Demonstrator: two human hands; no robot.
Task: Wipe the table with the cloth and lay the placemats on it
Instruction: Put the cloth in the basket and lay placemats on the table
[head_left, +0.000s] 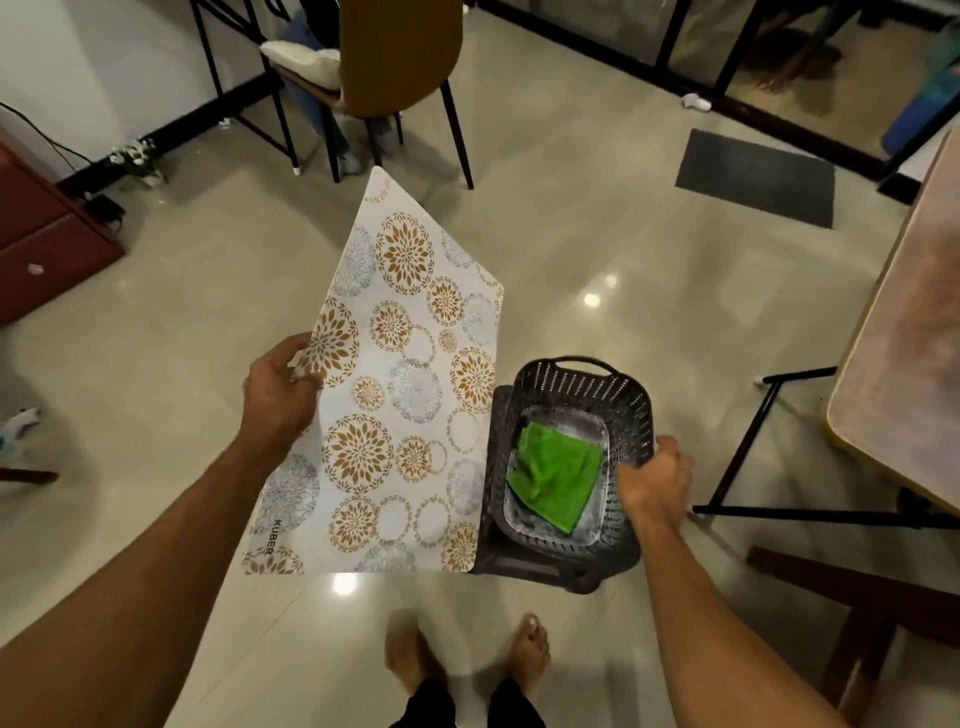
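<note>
My left hand (278, 392) grips the left edge of a white placemat (400, 395) printed with gold and grey flower circles, held up over the floor. A green cloth (556, 475) lies crumpled on a pale tray inside a dark slotted basket (631, 410). The basket sits on a dark low stool. My right hand (654, 480) holds the basket's right rim, fingers curled over it. The table (904, 364), pink-topped with a tan edge, stands at the far right, partly cut off by the frame.
Black table legs (748, 441) run along the floor right of the basket. A brown chair (400, 62) with a seated person stands at the back. A red cabinet (47, 234) is at left, a dark floor mat (756, 176) at back right. My bare feet show at the bottom.
</note>
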